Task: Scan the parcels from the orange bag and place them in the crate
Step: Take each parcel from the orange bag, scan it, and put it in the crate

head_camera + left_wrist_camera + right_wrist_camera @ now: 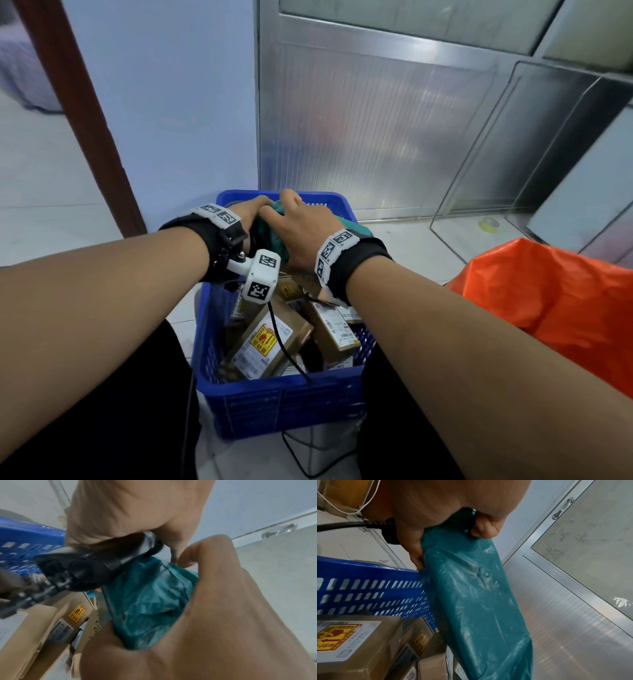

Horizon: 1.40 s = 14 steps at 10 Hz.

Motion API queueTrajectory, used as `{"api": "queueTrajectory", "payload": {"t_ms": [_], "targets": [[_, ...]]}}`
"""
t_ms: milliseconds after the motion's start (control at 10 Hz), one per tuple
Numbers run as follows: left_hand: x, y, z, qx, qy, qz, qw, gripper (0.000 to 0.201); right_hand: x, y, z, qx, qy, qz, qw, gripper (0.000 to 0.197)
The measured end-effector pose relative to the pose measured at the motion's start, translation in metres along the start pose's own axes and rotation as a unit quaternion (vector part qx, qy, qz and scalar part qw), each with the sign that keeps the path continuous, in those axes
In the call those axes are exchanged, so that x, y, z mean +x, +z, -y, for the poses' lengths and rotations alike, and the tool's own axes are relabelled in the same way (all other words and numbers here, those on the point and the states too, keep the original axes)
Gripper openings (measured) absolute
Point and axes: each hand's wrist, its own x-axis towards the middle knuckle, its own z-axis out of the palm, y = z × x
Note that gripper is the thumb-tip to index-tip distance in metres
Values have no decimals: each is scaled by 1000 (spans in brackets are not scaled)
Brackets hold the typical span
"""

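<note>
Over the far end of the blue crate (281, 394) both hands meet on a teal plastic parcel (270, 228). My right hand (294, 216) grips it; the left wrist view shows that hand (223, 615) wrapped around the parcel (150, 601). My left hand (255, 207) is curled round a black corded scanner (85, 572), pressed against the parcel's top. In the right wrist view the parcel (479, 601) hangs down inside the crate's slotted wall (368, 574). Several brown cardboard parcels (270, 339) with labels lie in the crate. The orange bag (548, 308) stands to the right.
Ribbed metal door panels (376, 130) rise just behind the crate. A clear sheet (479, 171) leans at the back right, with a tape roll (489, 224) on the floor beside it. A brown door frame (85, 120) stands left. A black cable (291, 356) trails over the crate's front.
</note>
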Motion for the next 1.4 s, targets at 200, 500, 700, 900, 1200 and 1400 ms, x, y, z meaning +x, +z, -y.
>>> {"api": "queueTrajectory", "payload": {"t_ms": [200, 500, 700, 900, 1200, 1400], "targets": [[-5, 12, -15, 36, 63, -44, 996, 20, -4, -7, -5, -24, -13, -42, 999, 79], [-6, 21, -2, 26, 99, 32, 994, 77, -25, -9, -12, -28, -62, -71, 995, 71], [-17, 35, -12, -2, 73, -15, 997, 29, -32, -3, -15, -33, -46, -111, 992, 78], [-21, 41, -17, 27, 118, -143, 982, 34, -36, -12, -43, 145, 19, -50, 988, 74], [-13, 46, -2, 128, 173, -151, 965, 35, -27, 2, -52, 273, 131, 132, 944, 66], [0, 39, 1, 156, 116, -178, 965, 19, -28, 11, -66, 240, 182, 194, 934, 20]]}}
